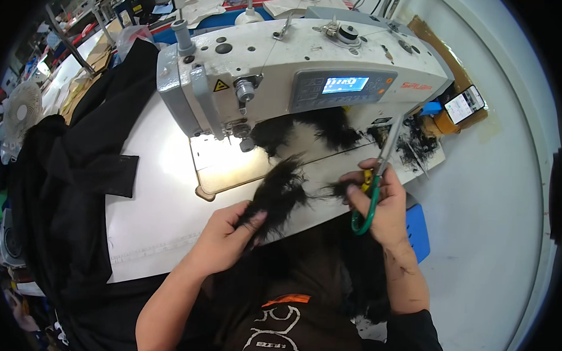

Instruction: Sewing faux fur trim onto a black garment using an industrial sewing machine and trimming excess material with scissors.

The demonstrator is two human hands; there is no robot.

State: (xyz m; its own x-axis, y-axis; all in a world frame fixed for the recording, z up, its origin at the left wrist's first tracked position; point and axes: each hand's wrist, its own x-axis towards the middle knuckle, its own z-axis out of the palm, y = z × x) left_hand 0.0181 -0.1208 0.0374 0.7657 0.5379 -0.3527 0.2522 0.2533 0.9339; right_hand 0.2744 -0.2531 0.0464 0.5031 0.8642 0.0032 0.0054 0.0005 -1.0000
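Between finger and thumb of my left hand (226, 235) is a strip of black feathery trim (277, 194), held over the front edge of the sewing table (149, 233). My right hand (385, 210) is closed around green-handled scissors (390, 142), their blades pointing up and away. Its thumb and fingers also pinch a wispy black tuft (339, 188), and thin strands stretch from that tuft toward the strip. Something small and yellow shows by the scissor handle. Behind both hands stands a white sewing machine (266, 57) with a lit screen (346, 85).
More black fluff (332, 129) lies under the machine arm, and loose bits (415, 146) cover the table's right end. A black garment (64, 192) is heaped at the left. A phone (464, 105) leans at the right, above a blue stool (417, 233). The white wall (503, 202) bounds the right side.
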